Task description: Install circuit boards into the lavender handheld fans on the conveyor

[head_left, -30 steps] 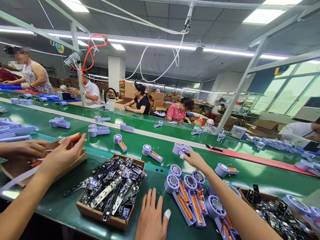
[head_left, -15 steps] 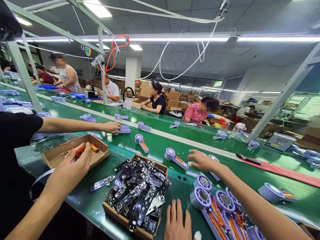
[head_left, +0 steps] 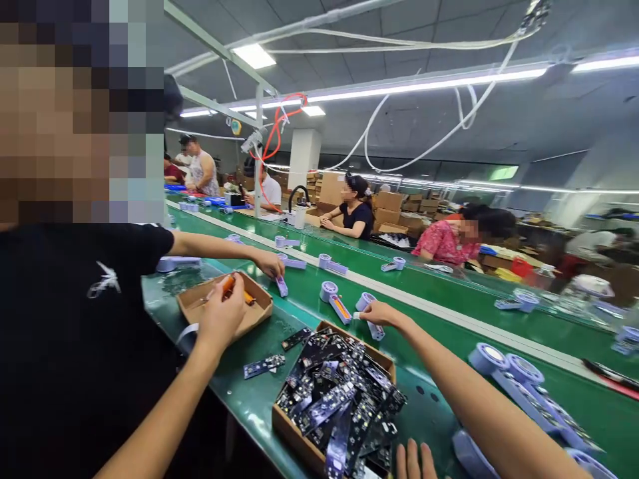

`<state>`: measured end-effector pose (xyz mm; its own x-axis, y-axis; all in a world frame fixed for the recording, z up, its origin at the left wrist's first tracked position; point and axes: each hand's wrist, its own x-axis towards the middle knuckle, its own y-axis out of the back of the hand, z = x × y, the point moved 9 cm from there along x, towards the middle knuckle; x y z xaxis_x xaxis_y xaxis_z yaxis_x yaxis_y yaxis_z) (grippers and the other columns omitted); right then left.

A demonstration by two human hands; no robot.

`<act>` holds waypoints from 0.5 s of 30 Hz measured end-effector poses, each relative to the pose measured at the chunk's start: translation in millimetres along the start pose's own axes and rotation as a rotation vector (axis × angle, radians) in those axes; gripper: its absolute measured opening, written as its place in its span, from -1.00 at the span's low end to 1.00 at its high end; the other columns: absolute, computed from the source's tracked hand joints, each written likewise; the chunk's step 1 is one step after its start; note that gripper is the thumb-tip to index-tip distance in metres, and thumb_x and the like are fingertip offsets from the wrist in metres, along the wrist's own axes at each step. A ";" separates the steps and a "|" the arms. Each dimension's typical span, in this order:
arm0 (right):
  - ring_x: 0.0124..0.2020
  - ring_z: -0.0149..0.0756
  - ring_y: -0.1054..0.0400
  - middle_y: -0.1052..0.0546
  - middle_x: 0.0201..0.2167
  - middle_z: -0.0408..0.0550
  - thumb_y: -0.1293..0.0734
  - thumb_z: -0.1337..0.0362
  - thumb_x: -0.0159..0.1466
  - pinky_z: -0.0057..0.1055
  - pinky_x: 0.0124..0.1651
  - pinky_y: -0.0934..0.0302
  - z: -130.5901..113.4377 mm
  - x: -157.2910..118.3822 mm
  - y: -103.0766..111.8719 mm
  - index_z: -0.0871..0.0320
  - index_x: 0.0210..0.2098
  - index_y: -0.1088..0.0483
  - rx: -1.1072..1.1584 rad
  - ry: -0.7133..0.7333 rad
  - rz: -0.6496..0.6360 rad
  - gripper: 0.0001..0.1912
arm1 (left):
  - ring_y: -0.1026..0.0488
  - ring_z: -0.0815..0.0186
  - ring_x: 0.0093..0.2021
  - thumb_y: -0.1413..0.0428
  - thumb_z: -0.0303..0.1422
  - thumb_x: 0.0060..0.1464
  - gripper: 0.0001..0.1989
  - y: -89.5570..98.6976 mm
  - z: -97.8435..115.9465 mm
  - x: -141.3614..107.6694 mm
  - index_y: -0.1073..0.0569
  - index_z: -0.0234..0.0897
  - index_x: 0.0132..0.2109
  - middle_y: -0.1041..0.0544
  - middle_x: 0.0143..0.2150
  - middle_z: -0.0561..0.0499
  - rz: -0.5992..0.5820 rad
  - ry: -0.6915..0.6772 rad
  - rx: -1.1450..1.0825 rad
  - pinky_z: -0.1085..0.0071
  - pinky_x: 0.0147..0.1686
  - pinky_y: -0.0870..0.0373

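Observation:
Reaching over the green belt, my right hand (head_left: 382,314) has closed its fingers on a light purple fan housing (head_left: 368,301), a round head with a narrow handle. A white cover wraps my right thumb tip. My left hand (head_left: 413,460) shows only its outstretched fingers at the bottom edge, beside a cardboard box (head_left: 298,431) heaped with black circuit boards (head_left: 329,402); it holds nothing. Another purple housing (head_left: 335,303) with an orange part in its handle lies just left of my right hand.
On my left, a co-worker in a black shirt (head_left: 74,346) holds an orange cylinder (head_left: 228,286) over a shallow cardboard tray (head_left: 187,301) and touches a housing (head_left: 282,286) with the other hand. Several housings (head_left: 529,392) lie at right. Loose boards (head_left: 264,366) lie near the box.
The view has swung left. My right hand, spread above the belt before, has closed on a housing. The co-worker's far hand has brought a housing nearer the tray.

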<state>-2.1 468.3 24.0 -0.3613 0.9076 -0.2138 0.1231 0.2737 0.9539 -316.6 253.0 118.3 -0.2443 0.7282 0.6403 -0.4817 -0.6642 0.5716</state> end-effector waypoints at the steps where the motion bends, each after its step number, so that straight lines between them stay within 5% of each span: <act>1: -0.09 -0.18 -0.40 -0.44 -0.01 -0.02 -0.30 0.16 0.34 -0.16 -0.08 -0.36 -13.8 7.5 -6.7 0.19 0.03 -0.35 -0.001 -0.008 -0.029 -0.67 | -0.25 0.10 0.27 -0.08 -0.03 -0.09 -0.63 7.0 -3.2 2.7 -0.59 -0.07 -0.20 -0.53 0.10 -0.11 0.012 0.009 0.020 0.24 0.08 -0.37; 5: -0.07 -0.19 -0.40 -0.42 0.02 0.02 -0.30 0.17 0.34 -0.14 -0.06 -0.35 -50.7 16.2 -21.7 0.19 0.05 -0.33 0.000 -0.036 -0.066 -0.66 | -0.30 0.15 0.25 0.01 -0.04 -0.03 -0.57 18.0 1.5 6.0 -0.59 -0.15 -0.17 -0.53 0.10 -0.15 0.027 0.015 0.082 0.33 0.11 -0.31; 10: -0.07 -0.20 -0.40 -0.42 0.01 0.01 -0.31 0.18 0.34 -0.16 -0.06 -0.35 -42.6 -4.7 -2.6 0.17 0.04 -0.34 0.059 -0.056 -0.034 -0.67 | -0.39 0.22 0.12 -0.02 -0.12 0.20 -0.70 20.6 35.2 3.4 -0.48 -0.07 -0.01 -0.46 0.14 -0.10 -0.053 -0.034 0.106 0.27 0.05 -0.39; 12: -0.09 -0.20 -0.41 -0.44 -0.01 -0.01 -0.30 0.17 0.34 -0.18 -0.08 -0.36 -29.7 -19.8 11.9 0.18 0.03 -0.35 0.097 -0.060 -0.014 -0.68 | -0.42 0.23 0.03 -0.06 -0.19 0.22 -0.76 4.5 65.9 -16.1 -0.44 -0.02 0.02 -0.42 0.14 -0.07 -0.124 -0.068 0.100 0.23 -0.07 -0.46; 15: -0.22 -0.27 -0.43 -0.49 -0.15 -0.05 -0.28 0.13 0.35 -0.27 -0.18 -0.36 -3.8 -55.4 32.2 0.22 -0.09 -0.40 0.163 -0.047 0.036 -0.71 | -0.44 0.23 -0.04 -0.06 -0.24 0.24 -0.79 -52.7 134.6 -76.6 -0.43 -0.05 0.01 -0.44 0.11 -0.07 -0.272 -0.123 0.069 0.18 -0.10 -0.47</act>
<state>18.3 425.6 67.4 -0.3109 0.9306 -0.1929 0.2853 0.2850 0.9151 -159.2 209.5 108.2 -0.0081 0.8579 0.5137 -0.4560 -0.4603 0.7617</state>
